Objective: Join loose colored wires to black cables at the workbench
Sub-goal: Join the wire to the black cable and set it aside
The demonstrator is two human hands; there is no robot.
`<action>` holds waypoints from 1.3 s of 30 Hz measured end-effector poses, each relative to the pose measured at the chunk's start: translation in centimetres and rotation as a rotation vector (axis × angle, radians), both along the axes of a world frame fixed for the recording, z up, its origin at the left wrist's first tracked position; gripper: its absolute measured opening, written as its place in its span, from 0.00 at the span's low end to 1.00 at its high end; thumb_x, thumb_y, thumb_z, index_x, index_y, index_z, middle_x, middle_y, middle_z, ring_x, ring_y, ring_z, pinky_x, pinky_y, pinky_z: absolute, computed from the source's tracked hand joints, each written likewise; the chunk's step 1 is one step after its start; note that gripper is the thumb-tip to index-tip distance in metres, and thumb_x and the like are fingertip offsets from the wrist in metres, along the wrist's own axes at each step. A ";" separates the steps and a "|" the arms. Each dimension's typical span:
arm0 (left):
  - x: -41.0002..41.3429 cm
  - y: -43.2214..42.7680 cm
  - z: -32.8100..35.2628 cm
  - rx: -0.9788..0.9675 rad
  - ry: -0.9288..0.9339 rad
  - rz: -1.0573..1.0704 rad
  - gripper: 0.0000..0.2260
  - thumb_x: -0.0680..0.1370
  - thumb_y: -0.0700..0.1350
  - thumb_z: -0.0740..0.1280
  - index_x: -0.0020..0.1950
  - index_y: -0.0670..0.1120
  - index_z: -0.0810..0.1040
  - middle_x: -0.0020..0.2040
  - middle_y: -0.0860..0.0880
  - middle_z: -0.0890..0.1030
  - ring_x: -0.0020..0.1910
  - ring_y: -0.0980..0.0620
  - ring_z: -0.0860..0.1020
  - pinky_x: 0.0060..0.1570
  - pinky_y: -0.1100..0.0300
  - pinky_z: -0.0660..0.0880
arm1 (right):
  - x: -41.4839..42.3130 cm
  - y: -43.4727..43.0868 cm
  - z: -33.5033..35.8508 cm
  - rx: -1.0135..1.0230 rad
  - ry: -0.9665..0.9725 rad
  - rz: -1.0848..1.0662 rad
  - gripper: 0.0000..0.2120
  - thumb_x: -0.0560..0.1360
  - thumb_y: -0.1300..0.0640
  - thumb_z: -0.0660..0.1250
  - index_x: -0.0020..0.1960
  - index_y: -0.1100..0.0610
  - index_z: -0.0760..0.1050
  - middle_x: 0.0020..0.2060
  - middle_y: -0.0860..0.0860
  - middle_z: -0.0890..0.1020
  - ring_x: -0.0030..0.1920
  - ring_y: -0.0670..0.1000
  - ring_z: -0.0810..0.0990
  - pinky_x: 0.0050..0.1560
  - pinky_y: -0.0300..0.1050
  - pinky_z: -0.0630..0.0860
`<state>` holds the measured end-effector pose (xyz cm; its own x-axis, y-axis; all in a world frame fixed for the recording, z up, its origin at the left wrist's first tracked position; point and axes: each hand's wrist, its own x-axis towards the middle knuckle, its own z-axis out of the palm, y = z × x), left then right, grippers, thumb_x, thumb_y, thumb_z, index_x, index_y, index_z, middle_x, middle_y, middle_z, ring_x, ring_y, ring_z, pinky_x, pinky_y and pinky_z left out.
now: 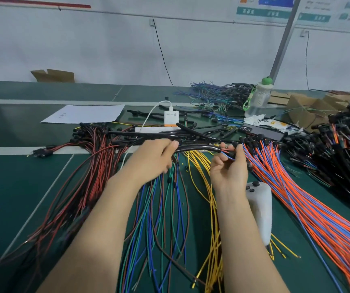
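Green workbench [22, 176] matting is lying under heaps of wire. Near its centre, a black cable [199, 147] is stretching between two hands. The left hand [153, 159] is curling its fingers round the cable, steadying it. The right hand [229, 172] is pinching short red and blue wire ends [228, 156] between thumb and fingertips, right at the cable's tip. Joining well probably means holding the cable level, matching colours, and feeding each end in straight. Yellow wires [199, 166] are lying just beneath. An orange and blue bundle [296, 197] is fanning out to the right, and a red and black bundle [89, 166] to the left.
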<state>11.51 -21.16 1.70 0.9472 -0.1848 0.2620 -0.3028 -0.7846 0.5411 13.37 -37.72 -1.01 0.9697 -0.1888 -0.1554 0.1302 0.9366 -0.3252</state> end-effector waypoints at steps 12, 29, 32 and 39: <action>2.9 -8.0 9.9 0.344 -0.121 -0.132 0.21 0.83 0.52 0.53 0.46 0.41 0.79 0.37 0.45 0.76 0.43 0.44 0.75 0.39 0.56 0.66 | -0.1 -4.3 6.5 -0.115 -0.101 0.038 0.16 0.80 0.48 0.60 0.42 0.60 0.71 0.31 0.54 0.80 0.22 0.44 0.73 0.22 0.32 0.71; 0.6 -39.4 11.4 -0.961 0.219 -0.381 0.08 0.79 0.35 0.56 0.51 0.37 0.74 0.50 0.36 0.79 0.49 0.40 0.78 0.49 0.53 0.74 | -7.5 -24.6 9.6 -1.804 0.743 -0.849 0.15 0.75 0.59 0.59 0.59 0.49 0.75 0.54 0.54 0.81 0.58 0.58 0.75 0.56 0.52 0.65; 0.3 -41.9 3.8 -0.511 0.511 -0.397 0.16 0.79 0.38 0.57 0.66 0.36 0.68 0.64 0.36 0.73 0.63 0.39 0.72 0.61 0.54 0.69 | -7.2 -28.1 3.6 -1.809 1.082 -0.557 0.16 0.76 0.58 0.59 0.62 0.47 0.74 0.59 0.55 0.79 0.63 0.59 0.71 0.64 0.53 0.61; 1.1 -41.6 0.1 -0.331 0.528 -0.447 0.21 0.82 0.40 0.53 0.75 0.39 0.59 0.75 0.41 0.60 0.72 0.43 0.62 0.67 0.56 0.61 | -5.6 -28.8 0.2 -1.798 1.152 -0.616 0.17 0.77 0.60 0.61 0.64 0.48 0.74 0.67 0.54 0.68 0.68 0.58 0.64 0.72 0.56 0.54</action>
